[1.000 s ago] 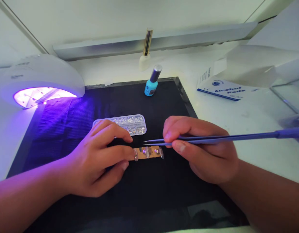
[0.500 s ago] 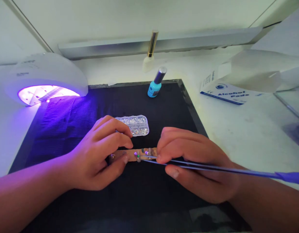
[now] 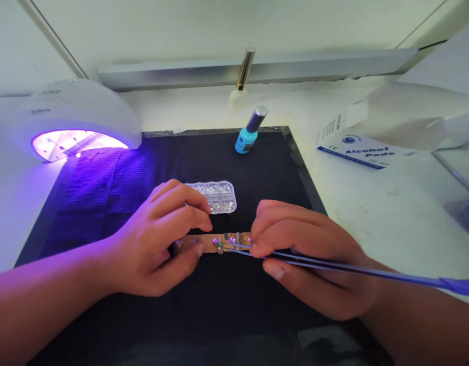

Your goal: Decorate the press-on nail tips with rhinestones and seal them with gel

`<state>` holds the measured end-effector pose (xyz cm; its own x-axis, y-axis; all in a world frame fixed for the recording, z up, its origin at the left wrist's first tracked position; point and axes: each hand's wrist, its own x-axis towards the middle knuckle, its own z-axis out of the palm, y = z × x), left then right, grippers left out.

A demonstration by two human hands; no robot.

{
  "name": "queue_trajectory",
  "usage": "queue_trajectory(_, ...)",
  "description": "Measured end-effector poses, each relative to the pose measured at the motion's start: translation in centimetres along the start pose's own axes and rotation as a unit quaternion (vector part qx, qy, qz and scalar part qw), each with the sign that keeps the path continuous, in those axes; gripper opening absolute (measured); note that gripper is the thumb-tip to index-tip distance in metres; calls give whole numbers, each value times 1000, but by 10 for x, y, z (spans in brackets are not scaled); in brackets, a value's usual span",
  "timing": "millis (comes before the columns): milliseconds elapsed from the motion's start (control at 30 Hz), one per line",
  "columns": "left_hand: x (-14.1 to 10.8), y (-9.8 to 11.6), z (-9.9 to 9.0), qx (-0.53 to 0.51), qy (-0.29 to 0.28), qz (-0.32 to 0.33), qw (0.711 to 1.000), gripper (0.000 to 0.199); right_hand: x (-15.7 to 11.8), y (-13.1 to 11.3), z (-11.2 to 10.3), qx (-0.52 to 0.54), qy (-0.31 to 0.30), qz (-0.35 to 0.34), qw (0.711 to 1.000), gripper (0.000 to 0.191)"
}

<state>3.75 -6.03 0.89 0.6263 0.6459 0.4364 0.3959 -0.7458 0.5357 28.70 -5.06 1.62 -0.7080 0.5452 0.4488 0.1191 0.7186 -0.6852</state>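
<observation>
My left hand pinches the left end of a narrow tan strip that carries small decorated nail tips. Between the fingers of my right hand is a pair of long thin tweezers. Their points touch or nearly touch a nail tip bearing a green stone and a shiny purple bead. Another ornamented tip sits just right of it, partly behind the tweezers. My right fingers cover the strip's right end. Behind my left fingertips lies a clear divided case of tiny rhinestones, its left part hidden.
A lit UV nail lamp stands at the left, glowing purple over the black mat. A blue polish bottle stands on the mat's far part, with a white bottle behind it. An alcohol pads box is at the right.
The whole view has shifted slightly, so things appear a little further right. Both hands keep their holds, and the tweezer points stay at the same green-stoned nail tip.
</observation>
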Motion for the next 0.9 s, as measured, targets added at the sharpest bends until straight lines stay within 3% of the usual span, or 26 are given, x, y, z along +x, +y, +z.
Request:
queue_trajectory(400, 0, -1, 0, 0, 1, 2, 1000, 15, -2, -1, 1, 12, 25, 13, 1000, 10)
queue_trajectory(900, 0, -1, 0, -10, -11, -1, 1000, 15, 0, -1, -1, -7, 0, 0, 1000, 11)
